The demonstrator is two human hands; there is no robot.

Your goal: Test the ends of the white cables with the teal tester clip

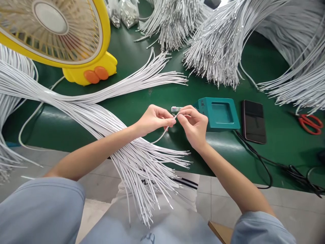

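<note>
My left hand (pixel 157 118) pinches a white cable (pixel 161 135) close to its end. Fingertips of my right hand (pixel 193 122) close on the tip of that same cable, almost touching the left fingers. Just behind the hands is a small clear cylinder with coloured markings (pixel 175 109), beside a teal device with a square recess (pixel 220 113). Under my left forearm a loose bundle of white cables (pixel 142 159) fans out over the table's front edge. Another part of the bundle (pixel 142 81) lies farther back. Whatever sits between the right fingertips is hidden.
A yellow fan (pixel 88 69) stands at the back left. Bags of small metal parts (pixel 129 13) and thick cable bundles (pixel 215 51) lie along the back. To the right are a phone (pixel 254 121), red-handled scissors (pixel 310 124) and black cords (pixel 264 159) on the green table (pixel 284 145).
</note>
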